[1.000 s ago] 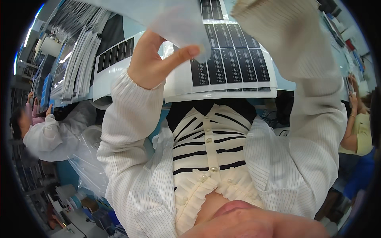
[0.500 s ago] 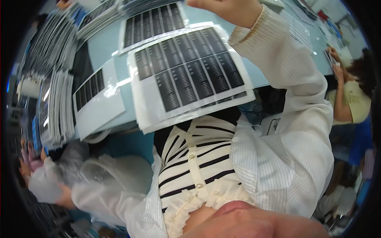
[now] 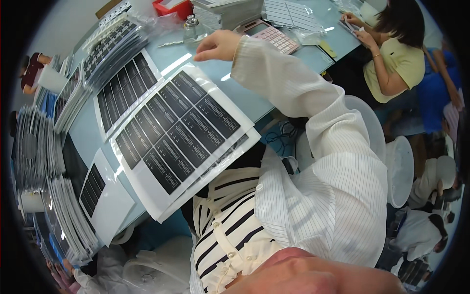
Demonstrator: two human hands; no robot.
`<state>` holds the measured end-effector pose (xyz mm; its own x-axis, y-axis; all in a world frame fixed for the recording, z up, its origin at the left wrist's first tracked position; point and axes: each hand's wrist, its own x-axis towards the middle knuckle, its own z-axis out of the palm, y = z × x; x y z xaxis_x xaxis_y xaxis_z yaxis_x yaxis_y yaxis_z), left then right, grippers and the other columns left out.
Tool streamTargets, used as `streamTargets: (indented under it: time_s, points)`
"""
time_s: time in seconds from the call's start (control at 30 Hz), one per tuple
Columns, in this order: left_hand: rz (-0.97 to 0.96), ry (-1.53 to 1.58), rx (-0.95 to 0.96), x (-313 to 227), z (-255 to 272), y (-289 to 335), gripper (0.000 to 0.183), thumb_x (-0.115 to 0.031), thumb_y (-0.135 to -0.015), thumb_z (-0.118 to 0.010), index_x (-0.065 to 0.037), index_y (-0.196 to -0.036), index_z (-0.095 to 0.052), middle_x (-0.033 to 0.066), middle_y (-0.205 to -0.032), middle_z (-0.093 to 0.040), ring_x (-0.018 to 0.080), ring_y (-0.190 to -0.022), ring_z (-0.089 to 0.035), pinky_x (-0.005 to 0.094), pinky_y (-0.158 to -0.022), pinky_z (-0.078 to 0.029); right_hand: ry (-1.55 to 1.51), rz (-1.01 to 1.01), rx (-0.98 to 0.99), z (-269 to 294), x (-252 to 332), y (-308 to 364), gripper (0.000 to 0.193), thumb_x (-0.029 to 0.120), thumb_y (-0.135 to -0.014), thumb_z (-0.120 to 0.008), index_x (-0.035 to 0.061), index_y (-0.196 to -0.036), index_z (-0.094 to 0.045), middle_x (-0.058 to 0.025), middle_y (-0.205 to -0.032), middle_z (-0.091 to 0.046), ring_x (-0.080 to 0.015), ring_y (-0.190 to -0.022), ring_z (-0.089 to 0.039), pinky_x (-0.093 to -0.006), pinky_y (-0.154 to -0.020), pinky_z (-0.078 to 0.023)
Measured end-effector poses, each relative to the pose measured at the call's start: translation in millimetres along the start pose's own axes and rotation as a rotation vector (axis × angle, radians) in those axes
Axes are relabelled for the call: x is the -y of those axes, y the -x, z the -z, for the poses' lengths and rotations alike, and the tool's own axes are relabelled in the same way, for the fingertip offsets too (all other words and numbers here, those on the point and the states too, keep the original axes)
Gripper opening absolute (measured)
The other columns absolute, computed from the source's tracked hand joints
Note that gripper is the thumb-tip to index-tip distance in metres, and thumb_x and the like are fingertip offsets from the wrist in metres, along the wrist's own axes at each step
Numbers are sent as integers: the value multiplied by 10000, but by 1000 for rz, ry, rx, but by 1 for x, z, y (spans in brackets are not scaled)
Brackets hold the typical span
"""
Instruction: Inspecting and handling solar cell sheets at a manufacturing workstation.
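My right hand [image 3: 218, 46] reaches over the table, fingers loosely bent toward the left. It is open and I see nothing in it. Just beyond it stands a small glass bottle [image 3: 192, 32] with a metal top. Below it and to the left, a stack of white sheets with black printed label panels [image 3: 178, 130] overhangs the table's near edge. Behind that lies a similar label sheet [image 3: 125, 90]. A mostly white sheet with a few black labels [image 3: 105, 206] rests farther left. My left hand is outside the picture.
Tall stacks of sheets in clear sleeves [image 3: 36, 147] line the left side. A pink calculator [image 3: 274, 36] and a red bin [image 3: 172, 9] stand at the back. A co-worker in a yellow top [image 3: 391, 68] sits at the right; white tubs [image 3: 399, 171] stand below.
The view has swung, bringing the calculator, bottle and red bin into sight. My right hand shows fully now, over the table. A hand at lower left has dropped out of the picture.
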<state>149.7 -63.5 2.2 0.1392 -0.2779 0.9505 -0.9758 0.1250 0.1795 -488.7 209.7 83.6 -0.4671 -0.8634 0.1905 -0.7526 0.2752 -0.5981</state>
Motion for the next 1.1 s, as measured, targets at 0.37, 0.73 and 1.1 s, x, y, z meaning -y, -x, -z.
streamTargets:
  time_s: [0.37, 0.73, 1.1]
  points:
    - [87, -202, 65, 64, 92, -35, 310, -318, -761, -622, -36, -888, -650, 107, -855, -648, 237, -748, -612, 323, -659, -477, -394, -312, 159, -25, -3, 6, 374, 340, -820, -573, 37, -1041, -593, -28, -763, -585, -81, -633, -540, -206, -483, -428]
    - [-216, 1228, 1190, -239, 34, 4, 226, -156, -772, -579, -33, -584, -552, 78, -589, -526, 196, -604, -480, 299, -588, -367, -521, -323, 61, -40, -5, 4, 296, 271, -825, -578, 86, -1054, -611, 7, -843, -607, -48, -618, -478, -183, -484, -368]
    - [-149, 1092, 1442, -265, 47, -5, 255, -210, -745, -631, 2, -624, -557, 76, -580, -506, 174, -576, -440, 295, -546, -366, -393, -61, -72, -40, 9, 1, 225, 119, -746, -641, 69, -965, -647, 2, -797, -580, -48, -624, -495, -163, -513, -381]
